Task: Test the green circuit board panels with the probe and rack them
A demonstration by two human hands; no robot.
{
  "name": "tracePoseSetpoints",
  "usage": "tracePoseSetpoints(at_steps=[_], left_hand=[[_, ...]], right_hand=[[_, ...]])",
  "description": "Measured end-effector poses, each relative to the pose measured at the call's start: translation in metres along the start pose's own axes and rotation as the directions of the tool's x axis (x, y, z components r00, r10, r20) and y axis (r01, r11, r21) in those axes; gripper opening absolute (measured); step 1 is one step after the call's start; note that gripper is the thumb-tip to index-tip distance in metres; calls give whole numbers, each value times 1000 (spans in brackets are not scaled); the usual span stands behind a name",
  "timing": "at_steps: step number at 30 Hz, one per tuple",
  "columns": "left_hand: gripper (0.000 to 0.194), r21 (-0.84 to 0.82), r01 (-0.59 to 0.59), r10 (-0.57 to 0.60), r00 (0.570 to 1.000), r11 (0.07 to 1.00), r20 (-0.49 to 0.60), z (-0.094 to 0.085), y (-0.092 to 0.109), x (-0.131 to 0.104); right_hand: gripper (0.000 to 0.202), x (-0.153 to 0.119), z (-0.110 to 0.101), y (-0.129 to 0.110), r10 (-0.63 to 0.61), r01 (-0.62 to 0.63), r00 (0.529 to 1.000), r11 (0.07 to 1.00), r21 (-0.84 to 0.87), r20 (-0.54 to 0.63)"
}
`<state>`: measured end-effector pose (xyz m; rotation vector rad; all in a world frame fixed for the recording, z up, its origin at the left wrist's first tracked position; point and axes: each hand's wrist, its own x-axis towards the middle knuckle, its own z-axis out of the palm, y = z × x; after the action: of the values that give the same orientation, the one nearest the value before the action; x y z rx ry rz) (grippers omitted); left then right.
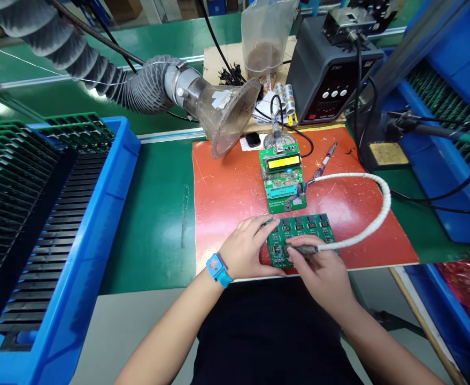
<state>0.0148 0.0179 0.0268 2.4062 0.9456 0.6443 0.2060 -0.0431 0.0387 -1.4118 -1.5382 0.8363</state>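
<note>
My left hand (247,250), with a blue wrist strap (217,269) behind it, grips the left end of a green circuit board (302,233). Its thumb lies along the near edge and its fingers reach the far left corner. In my right hand (328,274) is a dark probe (305,249), pinched between thumb and fingers, its tip down at the board; the exact contact is hidden. A white-wrapped cable (381,195) loops from the probe to a green programmer board (272,205) with a lit yellow display, just beyond the circuit board.
An orange mat (226,198) covers the bench. A pen (326,159) lies at its back right. A fume hose funnel (235,115) hangs over the back left, near a soldering station (331,69). Blue bins (116,160) with racked boards flank the bench.
</note>
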Motion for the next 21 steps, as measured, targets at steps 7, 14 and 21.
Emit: tracePoseSetpoints(at_steps=[7,14,21], left_hand=[[105,2,7,-7,1000,1000,-1,0,0,1],[106,-6,-3,3,1000,1000,0,-1,1,1],[106,2,-11,11,1000,1000,-6,-1,1,1]], right_hand=[[7,4,-3,-8,-55,56,998,994,-97,17],[5,7,1,-12,-93,90,996,984,-152,-9],[3,6,3,-11,-89,83,995,986,-147,-38]])
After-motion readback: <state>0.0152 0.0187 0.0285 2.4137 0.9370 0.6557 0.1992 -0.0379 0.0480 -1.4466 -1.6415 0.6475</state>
